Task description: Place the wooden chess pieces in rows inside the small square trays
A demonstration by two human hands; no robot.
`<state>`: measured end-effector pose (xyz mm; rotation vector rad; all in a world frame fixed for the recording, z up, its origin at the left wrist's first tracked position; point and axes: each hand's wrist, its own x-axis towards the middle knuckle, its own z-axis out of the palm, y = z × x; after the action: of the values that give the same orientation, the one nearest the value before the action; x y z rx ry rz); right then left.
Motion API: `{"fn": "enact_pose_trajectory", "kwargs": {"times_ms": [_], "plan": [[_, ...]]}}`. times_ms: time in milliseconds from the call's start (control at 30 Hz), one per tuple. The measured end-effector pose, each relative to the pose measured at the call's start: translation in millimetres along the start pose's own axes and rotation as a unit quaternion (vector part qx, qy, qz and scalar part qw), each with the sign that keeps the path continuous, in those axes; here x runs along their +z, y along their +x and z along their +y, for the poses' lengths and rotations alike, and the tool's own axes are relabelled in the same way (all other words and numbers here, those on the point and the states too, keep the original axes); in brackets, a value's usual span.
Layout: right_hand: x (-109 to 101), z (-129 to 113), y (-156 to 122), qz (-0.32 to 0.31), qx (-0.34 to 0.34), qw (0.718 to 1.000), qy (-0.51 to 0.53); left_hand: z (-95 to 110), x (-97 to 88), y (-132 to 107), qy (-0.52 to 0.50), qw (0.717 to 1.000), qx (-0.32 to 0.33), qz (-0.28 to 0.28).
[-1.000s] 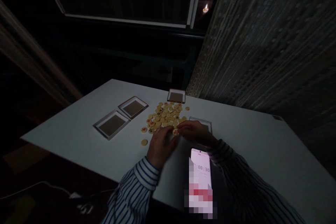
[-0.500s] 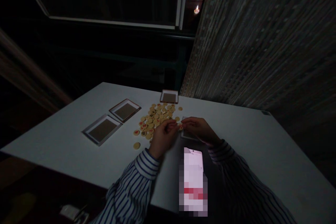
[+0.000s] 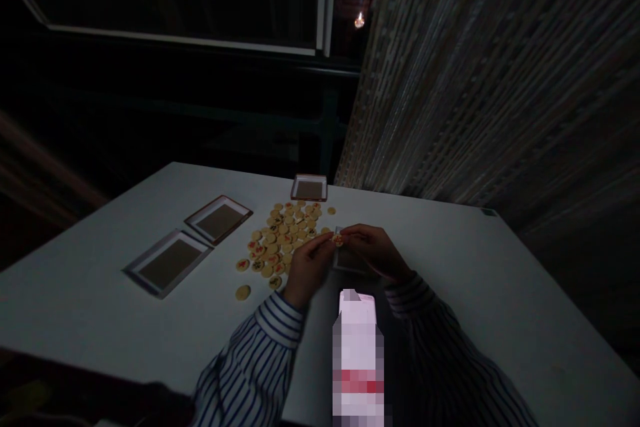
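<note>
A round wooden xiangqi piece [image 3: 338, 241] with a red character faces me between my two hands, above the table. My right hand [image 3: 376, 250] pinches it from the right with its fingertips. From the left, my left hand [image 3: 309, 265] is closed, thumb and index finger at the piece's edge. Just left of my left hand spreads a loose pile of xiangqi pieces [image 3: 271, 248], some showing red or black characters, others plain. Below my right hand lies a shallow box tray [image 3: 353, 269], partly hidden by the hand.
Two shallow box halves [image 3: 173, 265] [image 3: 219, 220] lie left of the pile, and another tray [image 3: 309, 188] sits behind it. A lit phone [image 3: 358, 340], blurred out, lies near me on the white table [image 3: 465, 280]. A string curtain [image 3: 450, 80] hangs at the right.
The view has shifted, so the table things appear further left and slightly lower. My hands have come closer together around the piece, which now faces me more fully.
</note>
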<state>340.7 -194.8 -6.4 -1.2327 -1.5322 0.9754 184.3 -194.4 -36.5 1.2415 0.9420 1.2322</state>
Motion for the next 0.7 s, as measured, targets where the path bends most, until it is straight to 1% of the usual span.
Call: {"fn": "enact_pose_trajectory", "kwargs": {"times_ms": [67,233,333,400,567,700], "plan": [[-0.6,1.7,1.0,-0.007,-0.013,0.999,-0.034,-2.8,-0.3,0.0,-0.002,1.000,-0.005,0.007],[-5.1,3.4,3.7,-0.045,-0.030,0.994,-0.093,-5.2,-0.5,0.7,0.002,1.000,-0.020,0.021],[-8.7,4.9,4.8,-0.050,-0.041,0.991,-0.116,-5.7,0.0,1.0,0.003,0.999,-0.029,0.028],[-10.1,6.9,5.1,-0.049,-0.040,0.993,-0.103,-6.4,0.2,1.1,0.013,0.999,-0.027,0.027],[-9.2,8.5,4.7,-0.045,-0.007,0.997,-0.061,-9.1,-0.8,1.5,0.038,0.999,-0.015,0.017],[-8.1,5.5,4.1,-0.046,-0.008,0.998,-0.034,-7.1,-0.8,0.7,0.032,0.999,-0.020,0.018]]}}
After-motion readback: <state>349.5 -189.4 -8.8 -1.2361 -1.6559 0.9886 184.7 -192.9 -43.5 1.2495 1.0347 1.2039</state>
